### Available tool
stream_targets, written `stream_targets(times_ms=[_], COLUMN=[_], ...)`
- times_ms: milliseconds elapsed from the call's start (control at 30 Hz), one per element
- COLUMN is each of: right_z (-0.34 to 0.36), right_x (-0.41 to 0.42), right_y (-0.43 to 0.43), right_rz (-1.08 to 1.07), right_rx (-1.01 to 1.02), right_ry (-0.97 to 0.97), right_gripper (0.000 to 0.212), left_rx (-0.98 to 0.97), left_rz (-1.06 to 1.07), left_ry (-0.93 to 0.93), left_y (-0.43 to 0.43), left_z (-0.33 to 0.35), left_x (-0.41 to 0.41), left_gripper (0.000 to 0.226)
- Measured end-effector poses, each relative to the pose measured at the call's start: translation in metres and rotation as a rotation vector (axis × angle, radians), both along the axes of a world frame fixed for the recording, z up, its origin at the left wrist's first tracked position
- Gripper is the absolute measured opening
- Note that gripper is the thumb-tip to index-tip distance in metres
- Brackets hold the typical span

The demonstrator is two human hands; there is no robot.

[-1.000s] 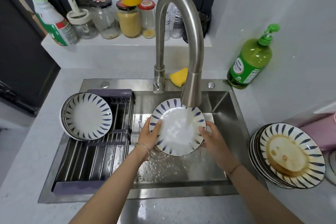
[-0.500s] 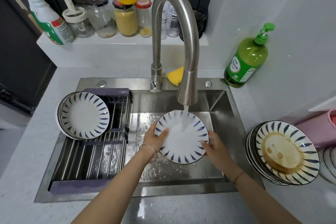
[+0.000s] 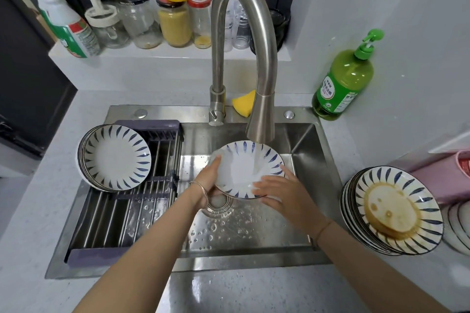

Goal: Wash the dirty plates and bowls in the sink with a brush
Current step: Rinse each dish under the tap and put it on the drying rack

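Left grip (image 3: 211, 179) is pinching the plate (image 3: 244, 168) by its left rim, thumb on top. Right grip (image 3: 279, 192) has its fingers spread flat on the near right rim. The plate's tilted over the sink (image 3: 254, 231), right under the faucet (image 3: 262, 119). A dirty stack (image 3: 396, 211) sits on the counter (image 3: 368, 284) to the right.

Blue-striped white plate (image 3: 241, 169) tilted above the sink (image 3: 244, 232) basin.
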State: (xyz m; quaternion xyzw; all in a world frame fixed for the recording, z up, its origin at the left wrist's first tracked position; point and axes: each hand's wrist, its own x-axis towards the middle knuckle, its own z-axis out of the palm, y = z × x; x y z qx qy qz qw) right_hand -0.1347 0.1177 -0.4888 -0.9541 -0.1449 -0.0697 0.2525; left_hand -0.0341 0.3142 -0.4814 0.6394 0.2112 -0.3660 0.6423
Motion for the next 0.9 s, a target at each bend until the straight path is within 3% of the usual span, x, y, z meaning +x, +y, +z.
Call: stream_targets(times_ms=[133, 200, 333, 500, 567, 667, 900], right_z=[0.011, 0.016, 0.016, 0.002, -0.009, -0.025, -0.038], right_x=[0.005, 0.009, 0.015, 0.012, 0.010, 0.003, -0.013], right_y=[0.010, 0.017, 0.020, 0.018, 0.017, 0.014, 0.003], right_rz=[-0.065, -0.201, -0.499, -0.595, -0.610, -0.640, -0.762], right_rx=[0.191, 0.437, 1.020, 1.406, 1.493, 1.549, 1.558], right_ry=[0.187, 0.333, 0.494, 0.705, 0.743, 0.763, 0.679], right_gripper=[0.024, 0.017, 0.025, 0.030, 0.036, 0.039, 0.034], left_rx=[-0.159, -0.167, -0.154, -0.135, -0.130, -0.058, 0.117], left_rz=[-0.042, -0.055, -0.075, -0.111, -0.093, -0.072, -0.151], left_ry=[0.109, 0.146, 0.170, 0.147, 0.110, 0.066, -0.079], left_y=[0.007, 0.009, 0.009, 0.009, 0.011, 0.014, 0.002], left_z=[-0.014, -0.022, -0.038, -0.044, -0.046, -0.054, -0.052], left_x=[0.008, 0.005, -0.008, -0.019, -0.018, -0.017, -0.022], left_gripper=[0.076, 0.083, 0.063, 0.049, 0.051, 0.079, 0.049])
